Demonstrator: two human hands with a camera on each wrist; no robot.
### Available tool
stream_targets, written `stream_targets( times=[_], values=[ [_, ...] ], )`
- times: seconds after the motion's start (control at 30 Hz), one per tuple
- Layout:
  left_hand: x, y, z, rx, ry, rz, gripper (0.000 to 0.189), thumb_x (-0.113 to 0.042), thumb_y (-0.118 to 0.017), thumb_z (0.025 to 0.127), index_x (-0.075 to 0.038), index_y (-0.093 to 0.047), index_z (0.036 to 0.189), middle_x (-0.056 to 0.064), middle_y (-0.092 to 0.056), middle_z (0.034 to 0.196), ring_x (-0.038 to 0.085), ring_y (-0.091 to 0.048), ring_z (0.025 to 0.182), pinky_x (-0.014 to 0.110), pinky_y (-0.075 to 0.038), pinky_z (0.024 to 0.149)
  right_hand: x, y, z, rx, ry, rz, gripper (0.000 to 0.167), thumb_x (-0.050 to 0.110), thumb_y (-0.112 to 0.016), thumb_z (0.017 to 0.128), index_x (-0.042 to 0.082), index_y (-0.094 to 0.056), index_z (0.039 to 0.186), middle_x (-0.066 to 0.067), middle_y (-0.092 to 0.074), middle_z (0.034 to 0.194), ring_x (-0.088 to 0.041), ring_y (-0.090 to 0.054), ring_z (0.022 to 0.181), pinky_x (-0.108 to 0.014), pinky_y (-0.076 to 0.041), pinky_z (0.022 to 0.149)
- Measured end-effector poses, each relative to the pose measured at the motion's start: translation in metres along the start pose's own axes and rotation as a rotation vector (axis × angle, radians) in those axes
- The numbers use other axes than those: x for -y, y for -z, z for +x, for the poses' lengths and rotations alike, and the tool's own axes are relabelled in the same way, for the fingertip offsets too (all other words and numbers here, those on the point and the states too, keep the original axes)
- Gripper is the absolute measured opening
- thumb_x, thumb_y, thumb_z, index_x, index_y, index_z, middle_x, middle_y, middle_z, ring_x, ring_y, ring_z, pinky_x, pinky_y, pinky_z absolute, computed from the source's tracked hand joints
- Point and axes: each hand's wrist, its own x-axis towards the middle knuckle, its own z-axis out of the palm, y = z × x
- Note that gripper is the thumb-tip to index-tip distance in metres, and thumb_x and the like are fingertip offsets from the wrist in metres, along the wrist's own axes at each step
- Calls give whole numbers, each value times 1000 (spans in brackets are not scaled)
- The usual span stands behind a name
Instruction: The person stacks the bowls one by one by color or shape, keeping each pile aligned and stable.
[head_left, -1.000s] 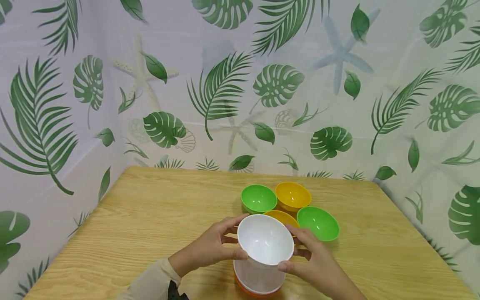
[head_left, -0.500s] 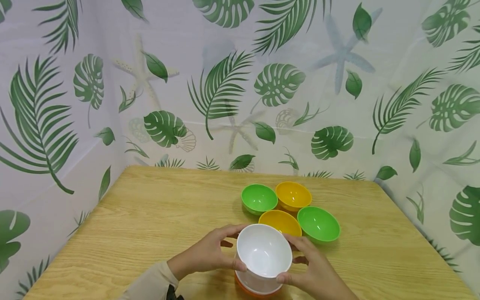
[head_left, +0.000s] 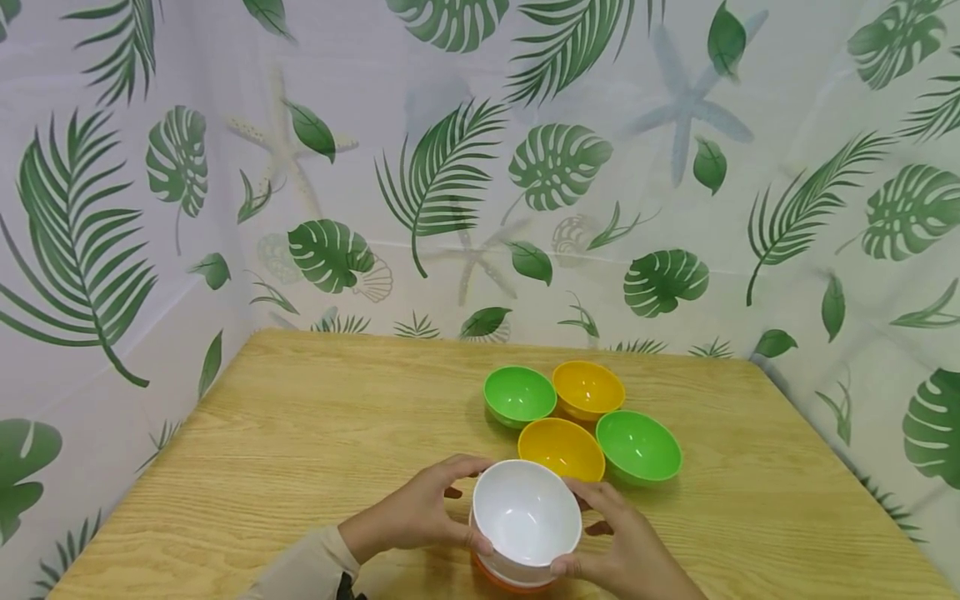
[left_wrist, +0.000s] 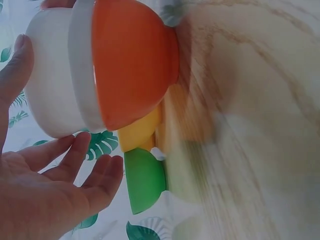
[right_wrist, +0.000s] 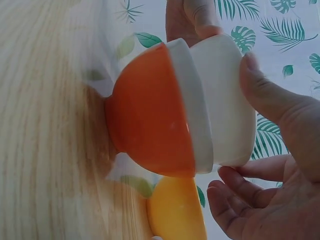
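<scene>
Both hands grip a white bowl [head_left: 527, 510] at its sides, thumbs at the near side and fingers at the far side. My left hand [head_left: 423, 512] is on its left, my right hand [head_left: 628, 537] on its right. Beneath it, in the left wrist view, a second white bowl [left_wrist: 84, 67] sits nested in an orange bowl [left_wrist: 131, 65] that stands on the table. The held bowl's lower part is down inside that second bowl. From the right wrist, the upper white bowl [right_wrist: 227, 100] shows its outer wall, with fingertips at its rim.
Just beyond the stack stand two yellow-orange bowls, one near [head_left: 562, 450] and one far [head_left: 588, 389]. A green bowl [head_left: 520, 397] is at their left and another green bowl [head_left: 639, 447] at their right. The wooden table [head_left: 322, 417] meets a leaf-print wall covering [head_left: 450, 167].
Both hands have lowered the white bowl toward the person and down into the stacked bowls. More of the near yellow-orange bowl now shows behind it.
</scene>
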Motion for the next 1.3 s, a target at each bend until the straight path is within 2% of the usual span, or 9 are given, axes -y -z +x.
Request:
stream_targets(
  times=[0.17,0.37,0.6,0.9,1.13,1.3],
  values=[
    [3,-2,0,-2,4,13,76,-25,-87,70,-13,-52,137,1,-53,134,23,-48,121,39,-48,93,-5,-3,0,26,25,-12,84,33,-81,72,-4,-45,138,-16,-51,119,-17,-61,91,-28,-55,78],
    [7,-5,-2,-14,9,-2,75,-22,-87,69,-12,-53,136,1,-54,135,25,-49,121,37,-49,91,-9,-8,-1,7,76,-14,84,32,-82,70,-3,-46,138,-15,-51,116,-13,-61,90,-28,-56,76],
    [8,-7,-4,7,32,22,77,-23,-87,69,-13,-51,137,1,-53,134,24,-51,120,31,-49,89,-11,-11,0,18,16,7,83,35,-83,69,-1,-49,136,-12,-49,116,-18,-54,101,-26,-55,76],
    [5,-4,-4,42,76,21,80,-24,-86,71,-10,-47,140,4,-51,135,27,-51,120,30,-50,88,-10,-11,3,89,-57,80,86,33,-82,73,-5,-41,139,-17,-47,123,-30,-52,109,-25,-54,79],
    [1,0,-4,85,92,27,81,-24,-85,74,-10,-43,142,4,-49,134,26,-50,120,28,-49,87,-8,-12,1,81,-70,88,88,32,-82,74,-4,-39,141,-17,-46,124,-31,-52,109,-24,-54,79],
    [1,-1,-4,91,102,19,82,-23,-85,73,-12,-43,143,3,-49,133,25,-50,120,27,-49,86,-8,-12,0,80,-70,92,88,31,-82,74,-3,-39,142,-17,-46,124,-30,-52,109,-24,-54,79]
  ],
)
